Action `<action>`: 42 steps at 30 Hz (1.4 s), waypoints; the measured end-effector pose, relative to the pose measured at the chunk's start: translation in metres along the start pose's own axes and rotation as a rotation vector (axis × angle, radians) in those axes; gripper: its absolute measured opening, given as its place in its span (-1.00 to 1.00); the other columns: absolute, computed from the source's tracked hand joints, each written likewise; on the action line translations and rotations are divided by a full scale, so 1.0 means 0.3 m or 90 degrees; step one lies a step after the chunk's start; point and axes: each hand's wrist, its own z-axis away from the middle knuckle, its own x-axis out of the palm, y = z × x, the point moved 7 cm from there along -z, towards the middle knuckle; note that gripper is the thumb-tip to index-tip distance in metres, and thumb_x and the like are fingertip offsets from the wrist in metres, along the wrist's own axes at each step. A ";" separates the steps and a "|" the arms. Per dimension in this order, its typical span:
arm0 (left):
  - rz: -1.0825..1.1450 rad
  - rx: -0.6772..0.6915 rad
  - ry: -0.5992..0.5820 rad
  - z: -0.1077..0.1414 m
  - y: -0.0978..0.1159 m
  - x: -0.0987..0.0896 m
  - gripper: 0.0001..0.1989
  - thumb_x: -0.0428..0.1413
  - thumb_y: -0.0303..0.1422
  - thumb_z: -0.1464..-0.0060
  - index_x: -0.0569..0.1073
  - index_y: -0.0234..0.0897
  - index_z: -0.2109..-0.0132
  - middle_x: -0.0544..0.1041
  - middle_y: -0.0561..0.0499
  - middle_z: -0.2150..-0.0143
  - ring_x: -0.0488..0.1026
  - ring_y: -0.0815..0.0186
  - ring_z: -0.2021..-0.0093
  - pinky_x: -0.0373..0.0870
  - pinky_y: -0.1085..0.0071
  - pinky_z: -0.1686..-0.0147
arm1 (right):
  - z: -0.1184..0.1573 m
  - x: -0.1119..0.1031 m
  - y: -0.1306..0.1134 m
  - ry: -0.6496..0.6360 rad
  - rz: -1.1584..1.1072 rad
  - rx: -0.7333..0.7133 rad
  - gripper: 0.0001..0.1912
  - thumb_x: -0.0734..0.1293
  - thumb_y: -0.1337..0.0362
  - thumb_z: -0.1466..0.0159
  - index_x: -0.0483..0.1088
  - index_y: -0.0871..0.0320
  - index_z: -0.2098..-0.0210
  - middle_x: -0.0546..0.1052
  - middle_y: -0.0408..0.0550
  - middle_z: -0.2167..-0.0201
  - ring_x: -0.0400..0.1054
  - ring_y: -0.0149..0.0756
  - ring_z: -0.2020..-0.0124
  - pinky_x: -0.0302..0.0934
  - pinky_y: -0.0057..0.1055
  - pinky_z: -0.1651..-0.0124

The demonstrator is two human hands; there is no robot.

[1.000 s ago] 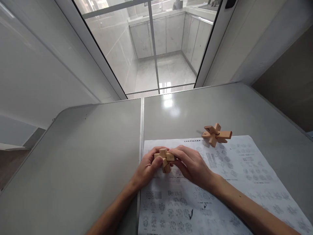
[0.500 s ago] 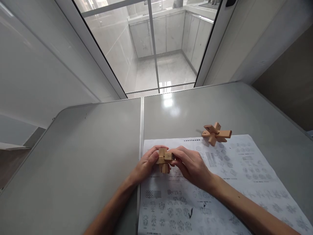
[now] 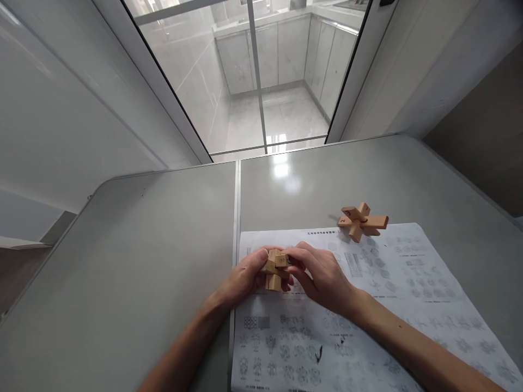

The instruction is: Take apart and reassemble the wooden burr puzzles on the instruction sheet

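Note:
Between my two hands is a small wooden burr puzzle (image 3: 273, 282), made of interlocking light-brown bars, one marked with a number. My left hand (image 3: 245, 275) is closed round its left side, thumb on top. With thumb and forefinger, my right hand (image 3: 321, 276) pinches the numbered bar (image 3: 281, 260) at the puzzle's right side. Fingertips hide part of the block. Both hands are above a printed sheet (image 3: 347, 365) covered in puzzle diagrams.
A second wooden puzzle (image 3: 357, 223), star-shaped with numbered bars, stands at the sheet's top edge. A pale strip (image 3: 237, 201) divides the grey table (image 3: 163, 245). Beyond the table's far edge is a framed glass door (image 3: 261, 81).
The puzzle has tilted slightly in my hands. My left thumb has moved up onto its top. My right hand keeps its pinch; the star-shaped puzzle is where it was.

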 end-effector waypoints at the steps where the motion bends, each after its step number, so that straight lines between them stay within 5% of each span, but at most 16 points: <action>1: 0.000 0.001 0.003 0.000 0.000 0.000 -0.41 0.03 0.07 -0.34 0.41 -0.36 -0.20 0.64 -0.20 0.17 0.60 0.15 0.23 0.47 0.26 0.13 | 0.002 0.001 0.001 0.002 -0.003 0.002 -0.85 0.16 0.28 -0.54 0.30 0.10 -0.05 0.48 -0.11 0.34 0.35 -0.39 0.45 0.21 -0.46 0.41; 18: -0.010 0.033 0.043 0.005 -0.002 -0.006 -0.38 0.08 0.11 -0.29 0.38 -0.32 -0.22 0.59 -0.20 0.03 0.60 0.18 0.20 0.48 0.28 0.10 | 0.010 0.008 0.012 0.016 -0.021 0.036 -0.90 0.23 0.28 -0.51 0.32 0.09 0.01 0.46 -0.14 0.36 0.30 -0.41 0.49 0.18 -0.47 0.43; 29: -0.074 0.024 0.059 0.011 0.004 -0.004 -0.39 0.06 0.16 -0.27 0.33 -0.28 -0.13 0.60 -0.12 0.18 0.58 0.18 0.20 0.44 0.32 0.13 | 0.011 0.018 0.021 0.008 -0.092 0.096 -0.93 0.25 0.25 -0.51 0.35 0.07 0.05 0.43 -0.18 0.42 0.32 -0.41 0.50 0.23 -0.46 0.43; 36: -0.022 0.031 0.122 0.007 0.015 -0.009 -0.34 -0.05 0.22 -0.29 0.38 -0.28 -0.14 0.60 -0.09 0.16 0.56 0.24 0.28 0.44 0.36 0.20 | 0.012 0.048 0.035 -0.067 -0.109 0.139 -0.85 0.32 0.16 -0.46 0.39 0.07 0.06 0.42 -0.02 0.15 0.31 -0.40 0.44 0.34 -0.39 0.38; 42: -0.115 0.032 0.115 0.011 0.028 0.008 -0.39 -0.10 0.19 -0.33 0.42 -0.31 0.03 0.54 -0.03 0.34 0.51 0.28 0.35 0.42 0.37 0.26 | 0.013 0.034 0.052 -0.038 -0.153 0.164 -0.86 0.29 0.19 -0.48 0.44 0.10 0.15 0.40 -0.03 0.19 0.35 -0.34 0.37 0.36 -0.36 0.33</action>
